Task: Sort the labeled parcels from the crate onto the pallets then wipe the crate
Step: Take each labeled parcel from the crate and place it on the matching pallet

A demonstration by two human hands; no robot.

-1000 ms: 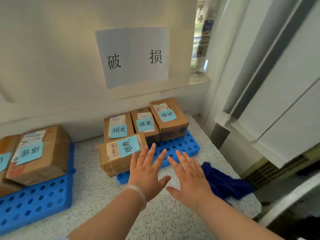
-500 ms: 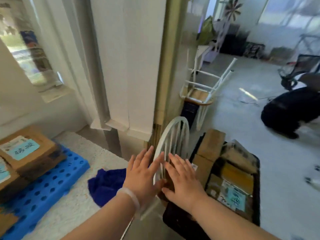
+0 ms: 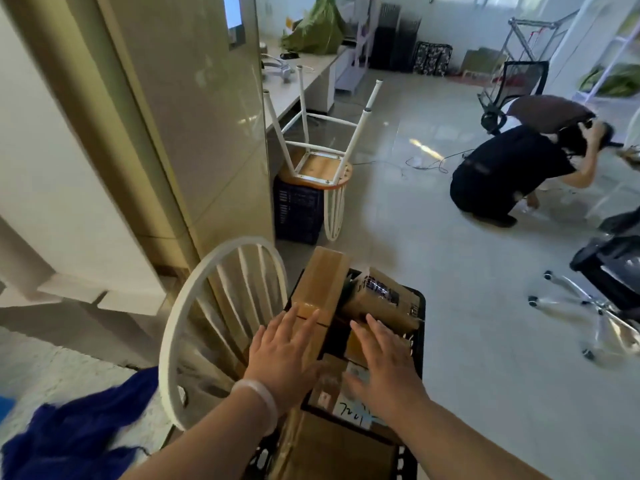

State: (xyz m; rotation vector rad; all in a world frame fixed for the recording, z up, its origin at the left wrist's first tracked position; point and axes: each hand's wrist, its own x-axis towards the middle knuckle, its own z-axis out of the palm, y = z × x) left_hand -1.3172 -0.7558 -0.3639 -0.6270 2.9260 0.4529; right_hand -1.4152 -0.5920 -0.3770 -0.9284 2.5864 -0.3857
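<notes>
A black plastic crate (image 3: 419, 317) stands low in front of me, filled with several brown cardboard parcels. One tall parcel (image 3: 323, 282) stands on end at the crate's left; another parcel (image 3: 377, 299) lies tilted to its right. A parcel with a handwritten label (image 3: 349, 408) shows between my wrists. My left hand (image 3: 282, 358) hovers over the crate with fingers spread and straight, holding nothing. My right hand (image 3: 382, 362) reaches beside it, fingers straight, also holding nothing. A blue cloth (image 3: 76, 431) lies crumpled on the speckled counter (image 3: 38, 368) at the lower left.
A white spindle-back chair (image 3: 207, 323) stands just left of the crate. An upturned chair (image 3: 311, 157) rests on a dark crate further back. A person (image 3: 512, 168) crouches on the tiled floor at right. An office chair base (image 3: 595, 306) is at the far right.
My view has swung right, from the pallets of labeled parcels on the counter to the crate. Both hands moved along, still spread and holding nothing, and now hang over the crate's parcels.
</notes>
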